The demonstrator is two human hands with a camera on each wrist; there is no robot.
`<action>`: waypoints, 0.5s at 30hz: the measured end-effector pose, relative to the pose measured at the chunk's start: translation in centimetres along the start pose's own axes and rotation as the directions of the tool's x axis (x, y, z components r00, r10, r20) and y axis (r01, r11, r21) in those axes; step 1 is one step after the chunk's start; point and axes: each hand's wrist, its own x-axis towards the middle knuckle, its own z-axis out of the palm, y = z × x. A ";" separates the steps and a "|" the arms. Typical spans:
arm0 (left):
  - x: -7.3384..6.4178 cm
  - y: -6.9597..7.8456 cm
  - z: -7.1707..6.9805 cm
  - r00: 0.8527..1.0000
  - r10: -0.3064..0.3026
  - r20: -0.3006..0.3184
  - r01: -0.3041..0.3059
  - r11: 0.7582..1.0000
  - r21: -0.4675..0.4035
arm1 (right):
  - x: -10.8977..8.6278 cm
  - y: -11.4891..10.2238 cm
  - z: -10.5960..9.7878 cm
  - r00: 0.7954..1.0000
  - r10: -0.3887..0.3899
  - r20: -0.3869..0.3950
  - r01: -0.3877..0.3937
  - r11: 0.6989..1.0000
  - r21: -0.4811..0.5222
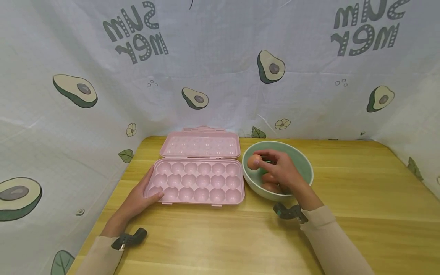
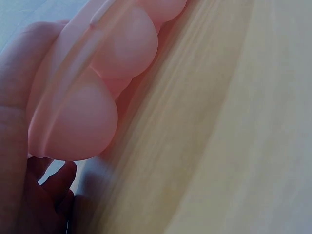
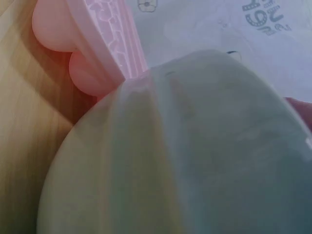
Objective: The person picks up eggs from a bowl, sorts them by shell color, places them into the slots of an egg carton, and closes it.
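A pink plastic egg box (image 1: 203,201) lies with its lid (image 1: 199,143) folded back, its three rows of round cups facing up. My left hand (image 1: 139,196) grips its front left corner, thumb over the rim and fingers along the left side. In the left wrist view, the rounded undersides of the cups (image 2: 80,119) show beside that hand. My right hand (image 1: 280,168) pinches a brown egg (image 1: 254,162) between thumb and fingers, over the left part of a pale green bowl (image 1: 304,164). Several more brown eggs (image 1: 269,187) lie in the bowl, partly hidden by the hand.
The bowl stands close against the box's right side; its outer wall (image 3: 112,170) fills most of the right wrist view. Wooden table (image 1: 206,236) extends in front and to the right. A white curtain (image 1: 227,76) with avocado prints hangs behind and at both sides.
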 end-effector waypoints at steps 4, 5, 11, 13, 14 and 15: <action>0.0 0.0 0.0 1.000 0.000 -0.003 0.000 1.000 -0.001 | -0.3 -0.5 0.1 1.000 -0.017 -0.016 0.018 1.000 0.017; 0.0 0.0 0.1 1.000 0.000 -0.004 0.000 1.000 0.000 | -0.3 -0.6 0.2 1.000 -0.026 -0.018 0.026 0.999 0.024; 0.1 0.0 0.1 1.000 0.005 -0.007 -0.005 1.000 -0.005 | -0.3 -1.3 0.7 0.995 -0.094 -0.039 0.097 0.992 0.082; 0.1 0.1 0.1 1.000 0.003 -0.005 -0.003 1.000 -0.006 | -0.3 -1.6 1.0 0.993 -0.112 -0.048 0.117 0.987 0.109; 0.1 0.1 0.1 1.000 0.001 -0.004 -0.001 1.000 -0.005 | -0.3 -1.7 1.2 0.991 -0.122 -0.050 0.127 0.985 0.121; 0.1 0.1 0.0 1.000 0.001 -0.005 -0.001 1.000 -0.005 | -0.3 -1.8 1.3 0.991 -0.127 -0.048 0.132 0.982 0.131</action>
